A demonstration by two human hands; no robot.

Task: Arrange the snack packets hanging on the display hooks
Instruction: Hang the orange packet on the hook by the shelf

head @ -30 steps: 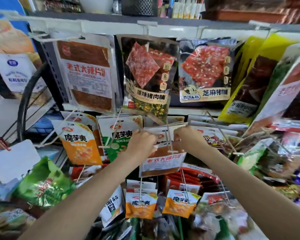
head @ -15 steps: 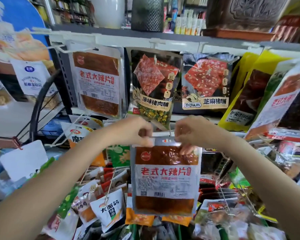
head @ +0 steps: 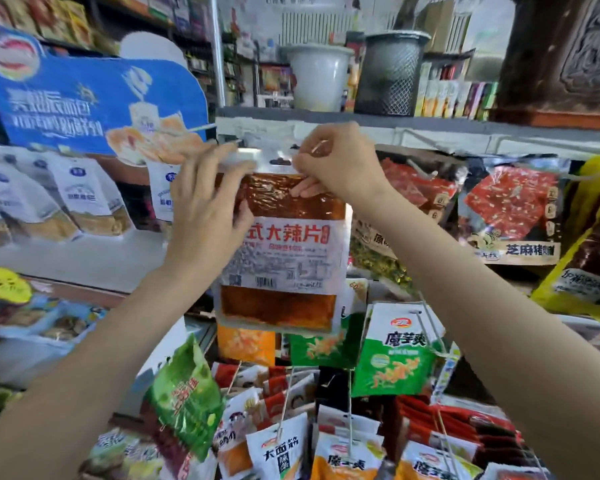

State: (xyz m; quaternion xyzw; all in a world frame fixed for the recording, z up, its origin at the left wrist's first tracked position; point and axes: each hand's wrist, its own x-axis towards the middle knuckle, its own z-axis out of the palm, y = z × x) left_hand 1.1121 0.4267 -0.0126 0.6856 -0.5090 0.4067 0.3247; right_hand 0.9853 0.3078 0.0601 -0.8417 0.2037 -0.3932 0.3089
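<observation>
A clear packet of brown spicy strips point(head: 284, 258) with a white label and red lettering hangs upright at the top row, under the white shelf rail point(head: 430, 136). My left hand point(head: 205, 206) holds its upper left corner and side. My right hand point(head: 336, 164) pinches its top edge by the hang hole. The hook behind the packet's top is hidden by my fingers. Red pork jerky packets point(head: 510, 213) hang to the right on the same row.
Green and orange konjac packets point(head: 395, 351) hang on wire hooks below, with more small packets point(head: 281, 448) lower down. A blue bread sign point(head: 94, 102) and white bread bags point(head: 84, 199) sit left. A white bucket point(head: 319, 77) and mesh bin point(head: 392, 74) stand on the shelf above.
Both hands pulled the spicy strip packet off a lower hook, then raised it up and left to the top row. The view tilted upward.
</observation>
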